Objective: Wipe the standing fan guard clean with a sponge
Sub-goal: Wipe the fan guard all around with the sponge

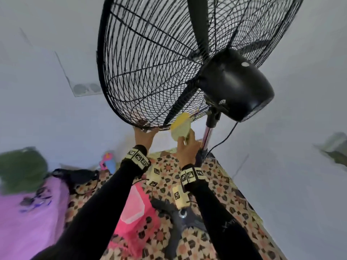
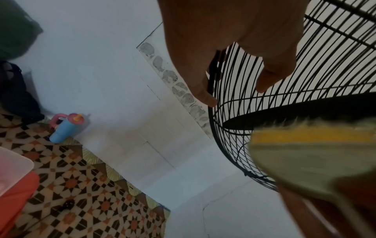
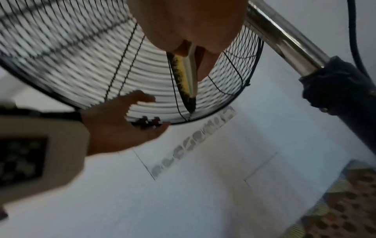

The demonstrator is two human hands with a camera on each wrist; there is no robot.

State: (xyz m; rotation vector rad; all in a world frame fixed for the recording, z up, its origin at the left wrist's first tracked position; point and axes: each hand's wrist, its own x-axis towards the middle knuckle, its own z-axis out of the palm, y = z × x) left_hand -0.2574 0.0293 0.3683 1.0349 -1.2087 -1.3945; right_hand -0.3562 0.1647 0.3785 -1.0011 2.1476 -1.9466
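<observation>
The black wire fan guard (image 1: 150, 62) fills the top of the head view, with the motor housing (image 1: 238, 85) behind it at the right. My left hand (image 1: 145, 134) grips the guard's bottom rim, its fingers curled over the wire rim (image 2: 211, 90). Just to the right, my right hand (image 1: 187, 147) pinches a flat yellow and pale green sponge (image 1: 180, 127) and holds it against the lower back of the guard. In the right wrist view the sponge (image 3: 186, 77) is edge-on against the guard (image 3: 61, 56), with my left hand (image 3: 122, 122) beside it. A fan blade (image 2: 295, 116) shows inside the cage.
The chrome fan pole (image 1: 207, 134) and black power cord (image 1: 223, 139) stand right beside my right hand. Below are the fan base (image 1: 180, 222), a pink tub (image 1: 135, 203) and a blue and pink cup (image 1: 108, 162) on patterned flooring. A white tiled wall is close behind.
</observation>
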